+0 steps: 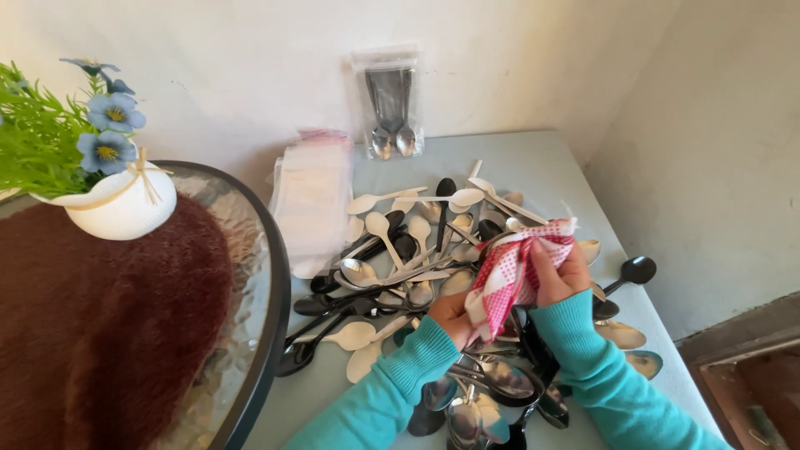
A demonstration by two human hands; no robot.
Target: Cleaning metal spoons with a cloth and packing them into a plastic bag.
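The left hand (451, 317), in a teal sleeve, is closed on the lower end of a red-and-white checked cloth (515, 271), and the right hand (557, 273), just beside it and slightly farther out, pinches the cloth's upper folds with bent fingers. A pale spoon handle (507, 204) sticks out past the cloth's top edge; it may be wrapped inside the cloth, though the folds hide that part. Under and nearer than both hands lies a heap of spoons (392, 267) on the pale blue worktop (533, 162): shiny metal ones closest to the wrists, black and cream ones spreading out to the left hand's side and beyond. A lone black spoon (631, 273) rests to the right of the right hand, apart from the heap. Left of the heap, a stack of clear plastic sleeves (312, 196) lies at the worktop's edge. Farther left stands a round glass table (262, 275) with a brown furry mat (108, 325) and a white pot of blue flowers (117, 196). Farthest off, a clear packet holding spoons (392, 108) leans against the wall.
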